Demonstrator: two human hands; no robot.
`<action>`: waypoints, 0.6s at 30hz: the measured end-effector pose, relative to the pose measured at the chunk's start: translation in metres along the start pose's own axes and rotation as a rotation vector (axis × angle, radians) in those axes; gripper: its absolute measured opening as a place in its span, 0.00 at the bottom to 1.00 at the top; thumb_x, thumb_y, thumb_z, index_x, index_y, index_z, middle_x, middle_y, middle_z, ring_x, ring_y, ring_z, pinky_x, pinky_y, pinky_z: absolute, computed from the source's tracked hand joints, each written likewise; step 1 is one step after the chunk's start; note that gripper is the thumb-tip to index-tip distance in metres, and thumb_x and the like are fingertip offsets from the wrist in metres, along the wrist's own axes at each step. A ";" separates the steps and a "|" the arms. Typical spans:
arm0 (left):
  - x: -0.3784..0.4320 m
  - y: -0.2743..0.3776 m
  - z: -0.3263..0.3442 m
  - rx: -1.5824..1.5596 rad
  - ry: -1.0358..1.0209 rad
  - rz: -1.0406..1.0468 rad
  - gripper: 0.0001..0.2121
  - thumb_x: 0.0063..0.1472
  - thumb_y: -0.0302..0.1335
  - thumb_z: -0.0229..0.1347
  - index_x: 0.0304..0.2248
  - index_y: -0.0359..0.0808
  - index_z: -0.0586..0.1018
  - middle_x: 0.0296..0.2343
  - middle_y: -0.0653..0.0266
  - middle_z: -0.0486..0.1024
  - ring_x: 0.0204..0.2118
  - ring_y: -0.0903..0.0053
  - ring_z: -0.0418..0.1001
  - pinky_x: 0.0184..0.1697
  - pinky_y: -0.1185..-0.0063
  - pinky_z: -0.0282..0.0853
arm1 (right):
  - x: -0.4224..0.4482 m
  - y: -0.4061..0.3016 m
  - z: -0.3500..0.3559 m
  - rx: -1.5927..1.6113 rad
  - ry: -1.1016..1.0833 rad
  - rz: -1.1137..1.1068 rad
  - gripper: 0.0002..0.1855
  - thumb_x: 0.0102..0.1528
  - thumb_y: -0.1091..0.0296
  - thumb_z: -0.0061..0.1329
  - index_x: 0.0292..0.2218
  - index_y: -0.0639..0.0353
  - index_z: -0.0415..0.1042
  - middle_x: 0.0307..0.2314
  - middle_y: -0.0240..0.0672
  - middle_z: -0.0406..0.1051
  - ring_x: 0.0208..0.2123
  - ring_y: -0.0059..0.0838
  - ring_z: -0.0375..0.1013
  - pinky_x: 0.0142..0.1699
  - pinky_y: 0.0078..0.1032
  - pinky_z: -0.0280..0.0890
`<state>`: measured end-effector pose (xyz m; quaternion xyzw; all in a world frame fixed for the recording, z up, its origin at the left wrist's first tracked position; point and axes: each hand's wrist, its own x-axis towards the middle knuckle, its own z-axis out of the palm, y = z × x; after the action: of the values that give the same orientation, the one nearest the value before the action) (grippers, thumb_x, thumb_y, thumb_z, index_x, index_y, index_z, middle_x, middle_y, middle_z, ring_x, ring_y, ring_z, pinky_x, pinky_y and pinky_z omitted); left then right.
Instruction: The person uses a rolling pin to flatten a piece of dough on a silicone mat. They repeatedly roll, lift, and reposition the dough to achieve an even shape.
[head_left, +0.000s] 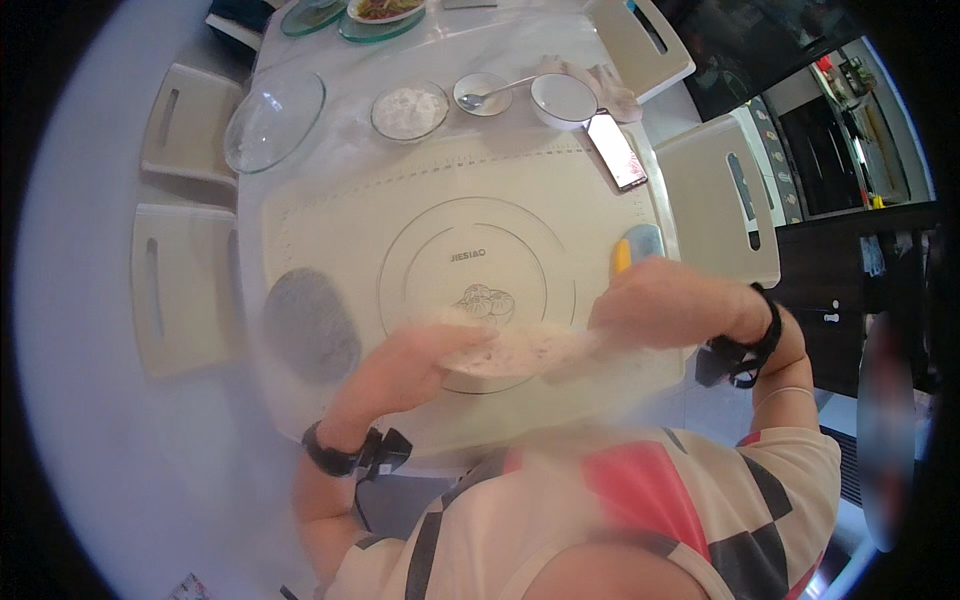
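Both my hands hold a stretched piece of pale, speckled dough above the near half of a printed silicone kneading mat. My left hand grips its left end, thumb and fingers on the dough. At the right end my right hand is closed on it; motion blur softens the edges there. A grey, flat round mass lies on the mat's left side, its material unclear. Just beyond my right hand is a scraper with a yellow handle, partly hidden by the hand.
Beyond the mat stand a large glass bowl, a bowl of white powder, a small dish with a metal spoon and a white bowl. A phone lies at the mat's far right corner. Chairs flank the table.
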<state>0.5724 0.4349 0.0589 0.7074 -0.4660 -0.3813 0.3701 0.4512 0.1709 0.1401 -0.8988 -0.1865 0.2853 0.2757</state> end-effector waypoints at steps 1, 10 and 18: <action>-0.007 0.005 -0.007 -0.075 -0.123 -0.104 0.24 0.45 0.12 0.47 0.43 0.39 0.73 0.30 0.56 0.74 0.33 0.75 0.73 0.39 0.78 0.67 | 0.008 0.008 -0.003 0.127 -0.066 -0.004 0.13 0.47 0.68 0.51 0.34 0.64 0.69 0.23 0.42 0.71 0.26 0.36 0.72 0.30 0.30 0.64; -0.023 -0.176 0.043 -0.374 -0.038 -0.486 0.22 0.54 0.29 0.55 0.49 0.34 0.67 0.38 0.64 0.72 0.40 0.81 0.68 0.44 0.81 0.64 | 0.248 0.168 0.010 -0.166 0.200 0.085 0.19 0.37 0.74 0.51 0.36 0.57 0.73 0.28 0.44 0.73 0.32 0.41 0.72 0.36 0.33 0.65; -0.017 -0.135 0.040 -0.348 -0.012 -0.395 0.27 0.52 0.34 0.55 0.51 0.36 0.64 0.42 0.54 0.70 0.43 0.70 0.68 0.47 0.75 0.63 | 0.329 0.221 -0.063 -0.333 0.720 0.234 0.08 0.39 0.71 0.51 0.27 0.58 0.74 0.25 0.42 0.73 0.30 0.44 0.72 0.37 0.35 0.67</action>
<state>0.5832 0.4836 -0.0738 0.7082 -0.2485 -0.5247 0.4017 0.7822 0.1359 -0.0846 -0.9886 -0.0185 -0.0520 0.1399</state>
